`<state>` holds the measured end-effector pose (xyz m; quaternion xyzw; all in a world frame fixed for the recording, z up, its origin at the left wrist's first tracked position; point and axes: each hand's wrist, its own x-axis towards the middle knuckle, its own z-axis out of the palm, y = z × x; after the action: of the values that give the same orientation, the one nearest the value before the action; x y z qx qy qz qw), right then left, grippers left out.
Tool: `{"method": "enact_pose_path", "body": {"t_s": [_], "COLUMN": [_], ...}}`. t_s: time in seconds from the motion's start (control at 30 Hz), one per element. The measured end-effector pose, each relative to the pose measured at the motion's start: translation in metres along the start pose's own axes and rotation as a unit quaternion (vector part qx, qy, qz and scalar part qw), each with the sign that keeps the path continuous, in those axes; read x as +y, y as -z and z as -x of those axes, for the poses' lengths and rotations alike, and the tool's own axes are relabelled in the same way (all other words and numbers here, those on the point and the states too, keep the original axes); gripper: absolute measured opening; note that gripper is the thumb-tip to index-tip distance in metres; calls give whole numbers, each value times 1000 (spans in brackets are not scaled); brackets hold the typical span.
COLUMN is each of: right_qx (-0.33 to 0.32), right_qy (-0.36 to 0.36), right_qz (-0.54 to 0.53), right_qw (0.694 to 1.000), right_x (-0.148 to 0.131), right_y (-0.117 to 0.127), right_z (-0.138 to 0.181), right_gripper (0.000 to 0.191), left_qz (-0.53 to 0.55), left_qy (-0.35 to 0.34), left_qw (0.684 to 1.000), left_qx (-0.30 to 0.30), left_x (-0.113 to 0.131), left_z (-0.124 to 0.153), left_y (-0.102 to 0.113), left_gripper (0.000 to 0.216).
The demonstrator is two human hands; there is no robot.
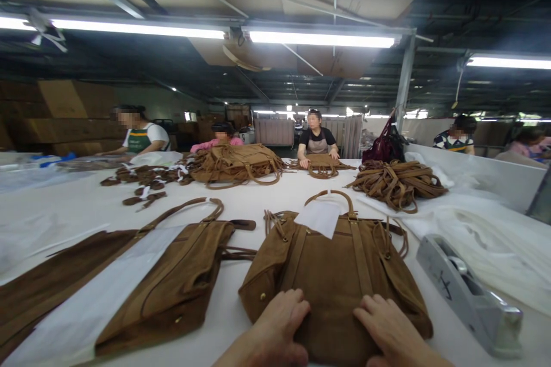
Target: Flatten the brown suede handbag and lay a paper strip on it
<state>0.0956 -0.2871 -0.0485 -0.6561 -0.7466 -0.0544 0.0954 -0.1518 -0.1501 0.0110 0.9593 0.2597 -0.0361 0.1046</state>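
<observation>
A brown suede-like handbag (329, 281) lies on the table right in front of me, its handles pointing away. My left hand (282, 321) rests on the lower left of its front, fingers stretched over the material. On the lower right of the same bag lies my right hand (387, 324), fingers likewise stretched out and bent a little. Neither hand visibly grasps the bag. A white sheet (321, 217) covers part of the top edge by the handle. Left of this bag is another brown handbag (172, 281), with a white strip (103, 292) lying along it.
A grey tape dispenser (469, 295) stands at the right. Farther back are a pile of brown bags (241, 160), a heap of brown straps (398, 180), small brown pieces (146, 178) and clear plastic (486, 235). A co-worker (317, 137) handles brown material across the table; others work around.
</observation>
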Motion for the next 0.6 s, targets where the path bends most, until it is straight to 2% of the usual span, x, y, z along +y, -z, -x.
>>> {"method": "enact_pose_path", "body": {"t_s": [0.07, 0.13, 0.27, 0.4, 0.5, 0.6], "right_qx": [-41, -70, -90, -114, -131, -136], "right_qy": [-18, -16, -7, -46, -52, -59], "right_qz": [-31, -74, -166, -214, -236, -252], "right_qw": [999, 995, 982, 969, 961, 956], "right_x": [0, 1, 7, 12, 16, 23], "right_y": [5, 8, 13, 21, 38, 65], "right_z": [-3, -5, -9, -17, -29, -45], "right_gripper": [71, 68, 60, 62, 60, 57], "left_qz": [-5, 3, 25, 7, -25, -36], "left_qy": [-9, -25, -42, -58, -63, -69], "left_qw": [1000, 1000, 999, 997, 996, 996], "left_qx": [-6, -8, -23, -51, -56, -53], "left_x": [-1, -3, -8, -9, -9, -6], "left_z": [-2, -5, -14, -24, -33, -43], "left_y": [1, 2, 6, 13, 30, 60], "left_gripper": [61, 62, 64, 60, 53, 46]}}
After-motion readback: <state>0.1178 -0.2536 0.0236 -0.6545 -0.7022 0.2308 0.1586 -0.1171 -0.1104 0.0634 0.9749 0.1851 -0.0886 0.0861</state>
